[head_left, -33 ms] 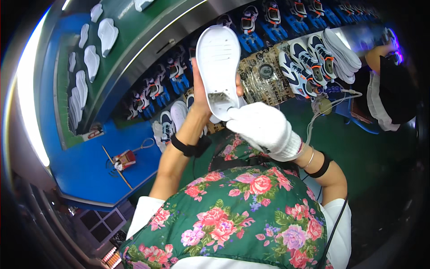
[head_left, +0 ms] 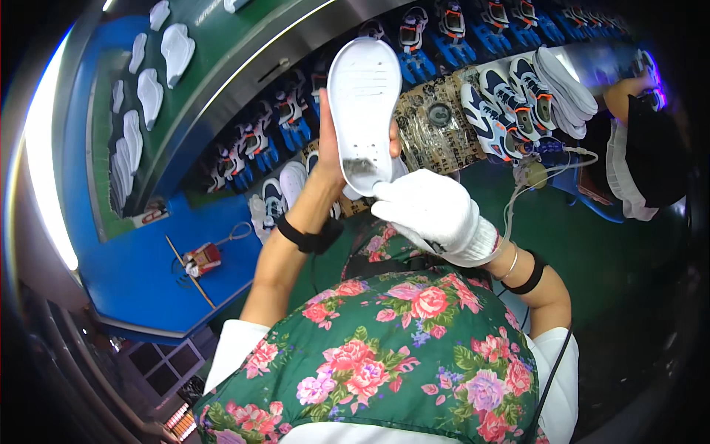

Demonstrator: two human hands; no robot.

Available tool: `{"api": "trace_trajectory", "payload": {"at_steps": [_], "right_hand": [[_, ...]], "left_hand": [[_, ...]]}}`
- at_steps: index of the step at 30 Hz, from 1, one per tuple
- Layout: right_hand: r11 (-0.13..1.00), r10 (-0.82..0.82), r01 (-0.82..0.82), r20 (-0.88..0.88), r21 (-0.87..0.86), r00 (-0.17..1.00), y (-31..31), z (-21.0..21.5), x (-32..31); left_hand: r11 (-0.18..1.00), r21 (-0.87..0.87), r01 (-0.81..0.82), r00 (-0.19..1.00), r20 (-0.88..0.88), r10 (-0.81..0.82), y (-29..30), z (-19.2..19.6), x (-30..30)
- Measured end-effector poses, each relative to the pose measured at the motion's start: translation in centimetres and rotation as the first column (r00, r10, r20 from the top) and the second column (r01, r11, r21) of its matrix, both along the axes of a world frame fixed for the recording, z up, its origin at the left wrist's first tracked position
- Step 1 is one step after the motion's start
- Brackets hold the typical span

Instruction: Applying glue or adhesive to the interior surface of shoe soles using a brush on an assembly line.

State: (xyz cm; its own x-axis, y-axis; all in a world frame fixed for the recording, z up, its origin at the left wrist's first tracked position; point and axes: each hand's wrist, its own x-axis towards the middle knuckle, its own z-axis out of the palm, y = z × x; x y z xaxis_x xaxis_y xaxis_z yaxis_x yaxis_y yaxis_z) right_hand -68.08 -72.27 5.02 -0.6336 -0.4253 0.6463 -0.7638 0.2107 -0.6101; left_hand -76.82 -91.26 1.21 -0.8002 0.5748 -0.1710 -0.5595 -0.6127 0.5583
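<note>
- The person stands with the left hand [head_left: 330, 152] bare, curled around the waist of a white sole [head_left: 366, 111], a thumb or finger showing along each side edge.
- That grip keeps the middle of the footbed uncovered, I'd guess so its inner face can be seen and reached.
- The sole is held up in front of the chest, toe end away from the wearer and heel end near, over the taped cardboard surface [head_left: 414, 140]; the heel probably points this way to be within easy reach of the other hand.
- The right hand [head_left: 429, 211] wears a white knitted glove, its fingers drawn narrow at the heel rim; from here I cannot tell whether they pinch the rim, hold something small or only touch it.
- The glove, I suppose, guards the fingers or keeps the sole clean.
- Navy-and-white shoes [head_left: 501, 96] and a row of pale soles [head_left: 563, 89] sit side by side off to the right, perhaps lined up for easy picking.
- The sole itself is smooth and plain, rounded at the toe, with thin lines across the forefoot, small dots toward the heel and a dark, uneven patch [head_left: 361, 164] inside the heel.
</note>
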Motion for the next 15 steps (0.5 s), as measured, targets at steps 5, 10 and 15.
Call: {"api": "trace_trajectory", "payload": {"at_steps": [5,10,15], "right_hand": [[0.972,0.193,-0.157,0.213,-0.173,0.958,0.3,1.2,-1.2],[0.978,0.145,-0.145,0.007,0.15,0.989,-0.8,-0.3,0.1],[0.991,0.114,-0.124,0.166,0.054,0.98,0.8,0.9,-1.7]], "left_hand": [[0.98,0.042,0.193,0.976,0.091,-0.196,-1.8,0.0,0.2],[0.954,0.013,0.299,0.942,0.154,-0.297,-2.0,-0.4,0.2],[0.933,-0.149,0.328,0.923,0.261,-0.283,-2.0,-1.5,-0.6]]}}
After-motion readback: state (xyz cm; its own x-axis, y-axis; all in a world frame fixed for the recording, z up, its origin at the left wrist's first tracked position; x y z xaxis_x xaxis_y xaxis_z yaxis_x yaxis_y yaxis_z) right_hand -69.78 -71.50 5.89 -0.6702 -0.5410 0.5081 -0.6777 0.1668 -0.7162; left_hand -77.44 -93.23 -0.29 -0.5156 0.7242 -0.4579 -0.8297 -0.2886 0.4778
